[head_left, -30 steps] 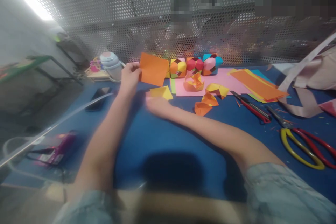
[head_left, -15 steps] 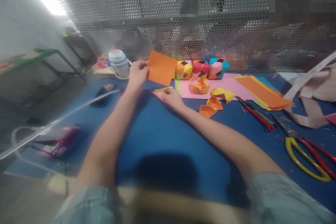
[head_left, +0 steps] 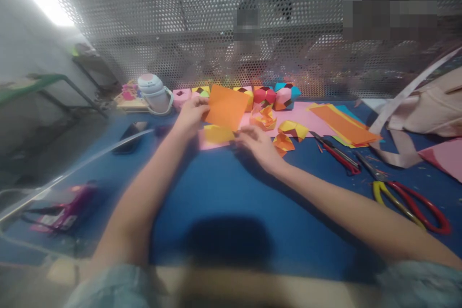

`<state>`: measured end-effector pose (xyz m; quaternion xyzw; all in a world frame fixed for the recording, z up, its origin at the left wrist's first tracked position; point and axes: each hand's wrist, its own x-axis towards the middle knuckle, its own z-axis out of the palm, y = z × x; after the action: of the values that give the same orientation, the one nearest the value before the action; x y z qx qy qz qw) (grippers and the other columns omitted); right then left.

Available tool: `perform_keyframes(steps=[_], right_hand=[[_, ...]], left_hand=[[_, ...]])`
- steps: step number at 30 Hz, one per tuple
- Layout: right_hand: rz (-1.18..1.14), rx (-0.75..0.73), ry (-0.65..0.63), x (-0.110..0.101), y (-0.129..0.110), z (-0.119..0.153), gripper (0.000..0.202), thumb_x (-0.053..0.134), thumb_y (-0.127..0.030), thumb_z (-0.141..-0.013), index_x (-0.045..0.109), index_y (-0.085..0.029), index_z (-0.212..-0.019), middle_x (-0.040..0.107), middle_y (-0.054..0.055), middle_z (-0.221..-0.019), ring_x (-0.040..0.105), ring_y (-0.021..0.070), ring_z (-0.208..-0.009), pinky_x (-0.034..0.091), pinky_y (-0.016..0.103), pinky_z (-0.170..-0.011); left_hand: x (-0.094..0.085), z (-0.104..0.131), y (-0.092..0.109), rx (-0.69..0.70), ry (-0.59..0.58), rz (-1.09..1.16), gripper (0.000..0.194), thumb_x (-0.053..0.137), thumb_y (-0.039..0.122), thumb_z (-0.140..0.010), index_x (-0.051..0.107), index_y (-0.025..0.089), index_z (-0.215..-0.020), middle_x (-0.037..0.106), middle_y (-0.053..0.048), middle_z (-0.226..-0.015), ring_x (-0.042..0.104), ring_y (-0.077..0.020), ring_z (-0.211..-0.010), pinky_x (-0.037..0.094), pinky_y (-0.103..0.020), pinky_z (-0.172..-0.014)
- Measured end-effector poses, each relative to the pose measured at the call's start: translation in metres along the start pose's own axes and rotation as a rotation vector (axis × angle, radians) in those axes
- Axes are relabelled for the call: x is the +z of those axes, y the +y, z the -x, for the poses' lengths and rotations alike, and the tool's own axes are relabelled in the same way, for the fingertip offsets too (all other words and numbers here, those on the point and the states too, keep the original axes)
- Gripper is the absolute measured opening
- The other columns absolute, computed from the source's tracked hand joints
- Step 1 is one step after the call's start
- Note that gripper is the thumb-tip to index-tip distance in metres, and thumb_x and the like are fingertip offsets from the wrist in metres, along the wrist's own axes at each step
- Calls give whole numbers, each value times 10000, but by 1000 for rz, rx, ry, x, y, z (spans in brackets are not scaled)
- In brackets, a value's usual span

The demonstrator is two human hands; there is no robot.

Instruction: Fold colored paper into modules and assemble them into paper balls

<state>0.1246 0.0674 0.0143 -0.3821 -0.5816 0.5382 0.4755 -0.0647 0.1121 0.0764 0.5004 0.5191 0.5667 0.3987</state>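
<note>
My left hand (head_left: 194, 114) pinches the left edge of a square orange paper sheet (head_left: 230, 107), holding it up off the table. My right hand (head_left: 257, 144) is closed, its fingertips at the right edge of a small yellow sheet of paper (head_left: 218, 134), just below the orange one. Pink paper (head_left: 206, 145) shows beneath the yellow sheet. Right of the hands lie folded pieces, an orange-yellow one (head_left: 264, 118), a yellow one (head_left: 293, 129) and an orange one (head_left: 283, 143).
Several coloured paper balls, one red (head_left: 264, 96), line the back against a perforated metal screen (head_left: 202, 33). At right lie stacked orange strips (head_left: 342, 124), a cutter knife (head_left: 339, 156) and scissors (head_left: 407, 197). A white bottle (head_left: 156, 94) and phone (head_left: 130, 137) are at left.
The view has shifted slightly. The orange sheet has come lower. My right hand has moved to the right edge of the yellow sheet, exposing more of it and the pink paper.
</note>
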Motion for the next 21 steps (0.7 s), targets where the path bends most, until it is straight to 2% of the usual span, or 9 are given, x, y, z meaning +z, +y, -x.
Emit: perform_keyframes(steps=[3, 7, 9, 11, 13, 16, 18, 21], right_hand=[[-126, -31, 99, -18, -9, 10, 339, 634, -463, -741, 515, -223, -949, 610, 23, -924, 629, 161, -842, 528, 317, -735], [-23, -30, 140, -36, -23, 22, 276, 655, -438, -709, 556, -202, -813, 609, 10, -767, 590, 150, -705, 490, 286, -622], [31, 20, 92, -48, -29, 31, 264, 662, -425, -694, 584, -186, -774, 616, 10, -717, 570, 148, -647, 474, 290, -592], [56, 88, 5, -62, -31, 41, 281, 691, -414, -666, 625, -169, -788, 647, 24, -736, 591, 163, -675, 486, 304, -616], [93, 168, -67, -77, -31, 50, 311, 738, -402, -633, 659, -157, -808, 677, 44, -768, 621, 194, -745, 506, 325, -661], [183, 241, -85, -96, -29, 64, 353, 773, -416, -621, 690, -148, -835, 703, 64, -800, 640, 226, -798, 526, 355, -703], [244, 184, -65, -105, -33, 72, 356, 741, -430, -666, 703, -152, -885, 714, 64, -855, 649, 232, -813, 533, 370, -727], [427, -104, -9, -112, -45, 86, 221, 642, -372, -775, 704, -183, -872, 707, 46, -880, 649, 212, -805, 527, 358, -742]], left_hand=[[14, 13, 3, -61, -95, 45, 147, 545, 45, -612, 555, 148, -717, 555, 24, -646, 516, -78, -546, 402, -199, -547], [34, 38, 6, -157, -263, -39, 115, 569, 71, -632, 553, 154, -710, 531, 34, -627, 497, -68, -534, 385, -195, -534], [42, 50, 5, -221, -403, -100, 105, 590, 90, -642, 551, 156, -713, 516, 41, -604, 479, -65, -515, 365, -188, -511], [49, 60, 2, -259, -532, -122, 102, 611, 113, -652, 562, 152, -733, 534, 33, -618, 494, -68, -530, 373, -186, -512], [55, 69, -3, -282, -610, -118, 98, 621, 140, -668, 577, 144, -755, 562, 15, -650, 519, -78, -553, 403, -196, -526], [63, 78, -14, -309, -701, -153, 82, 622, 185, -703, 591, 135, -761, 593, -13, -662, 556, -105, -569, 458, -242, -555], [66, 84, -19, -250, -760, -225, 87, 621, 216, -732, 608, 137, -768, 619, -28, -676, 587, -130, -604, 488, -276, -594], [68, 91, -19, 62, -776, -317, 98, 599, 235, -784, 647, 157, -819, 659, -44, -800, 621, -154, -741, 507, -311, -713]])
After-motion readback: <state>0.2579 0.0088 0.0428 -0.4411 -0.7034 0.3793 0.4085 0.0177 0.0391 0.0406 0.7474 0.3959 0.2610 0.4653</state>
